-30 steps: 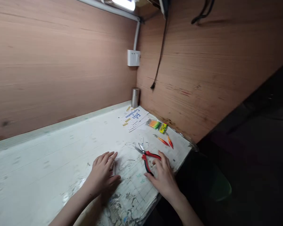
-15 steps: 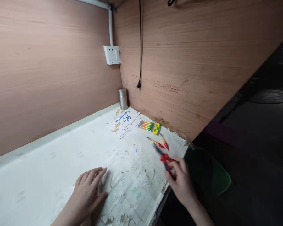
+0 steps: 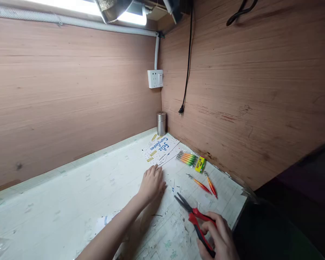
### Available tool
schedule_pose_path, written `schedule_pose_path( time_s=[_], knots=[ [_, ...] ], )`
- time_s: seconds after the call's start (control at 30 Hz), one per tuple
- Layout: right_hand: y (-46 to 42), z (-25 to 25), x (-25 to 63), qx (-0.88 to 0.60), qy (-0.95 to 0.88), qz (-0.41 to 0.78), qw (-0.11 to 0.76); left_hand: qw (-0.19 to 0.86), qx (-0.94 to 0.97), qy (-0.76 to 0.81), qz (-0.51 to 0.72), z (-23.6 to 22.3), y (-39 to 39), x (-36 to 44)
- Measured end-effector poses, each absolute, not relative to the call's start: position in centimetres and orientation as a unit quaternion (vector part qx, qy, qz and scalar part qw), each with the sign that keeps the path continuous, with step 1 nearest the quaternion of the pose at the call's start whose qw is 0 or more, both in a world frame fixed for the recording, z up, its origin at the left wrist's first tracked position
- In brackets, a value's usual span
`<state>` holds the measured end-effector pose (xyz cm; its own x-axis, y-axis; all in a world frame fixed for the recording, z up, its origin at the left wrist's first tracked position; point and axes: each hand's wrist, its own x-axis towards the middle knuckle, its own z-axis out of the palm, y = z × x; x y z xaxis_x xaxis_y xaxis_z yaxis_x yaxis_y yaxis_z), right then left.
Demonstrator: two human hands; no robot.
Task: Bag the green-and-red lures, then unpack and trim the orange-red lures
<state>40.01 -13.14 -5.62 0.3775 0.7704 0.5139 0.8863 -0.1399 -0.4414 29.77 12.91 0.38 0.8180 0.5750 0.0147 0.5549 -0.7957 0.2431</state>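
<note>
My right hand (image 3: 220,236) is closed around the red and black handles of long-nose pliers (image 3: 193,213). The pliers' dark jaws stand a little apart and point up-left over the worktable. My left hand (image 3: 151,182) reaches across the table with its fingers stretched out, just below the printed card (image 3: 162,148) reading "Feliz Cumpleaños". What lies under its palm is hidden. Two red-orange fishing lures (image 3: 200,185) lie beyond the plier tips, and a clear pack of green-orange lures (image 3: 186,158) with a yellow label lies behind them.
A steel canister (image 3: 161,124) stands in the back corner, below a white wall socket (image 3: 155,78). A black cable with a plug (image 3: 181,108) hangs on the right wooden wall. Small scraps dot the white tabletop (image 3: 70,187), whose edge drops off at the right.
My left hand has moved forward and right, toward the card, its arm now stretched over the table. The pliers remain in my right hand, their jaws now visibly apart. The view has shifted.
</note>
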Motion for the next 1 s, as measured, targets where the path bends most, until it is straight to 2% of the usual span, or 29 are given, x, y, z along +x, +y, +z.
schedule_pose_path(
  time_s=[0.13, 0.27, 0.37, 0.5, 0.7, 0.87, 1.0],
  knots=[
    [-12.0, -6.8, 39.4, -0.740, -0.581, -0.115, 0.318, 0.134, 0.946, 0.290, 0.047, 1.2, 15.5, 32.5],
    [-11.9, -7.4, 39.3, -0.735, -0.576, -0.144, 0.327, 0.169, 0.946, 0.274, 0.026, 1.3, 14.2, 33.7],
    [-12.3, -7.6, 39.0, -0.738, -0.558, -0.130, 0.357, 0.180, 0.929, 0.323, 0.023, 0.5, 12.5, 34.0],
    [-13.1, -6.6, 39.5, -0.780, -0.445, -0.095, 0.430, 0.191, 0.909, 0.370, 0.026, -0.2, 11.2, 33.9],
    [-14.4, -3.4, 43.4, -0.782, -0.378, -0.123, 0.480, 0.189, 0.922, 0.338, 0.017, -0.2, 8.5, 33.2],
    [-16.1, -3.0, 44.3, -0.780, -0.323, -0.095, 0.528, 0.216, 0.943, 0.252, 0.006, 0.0, 5.3, 32.7],
    [-16.9, -3.4, 43.8, -0.778, -0.315, -0.074, 0.539, 0.189, 0.927, 0.323, 0.018, -0.1, 5.3, 32.9]
  ],
)
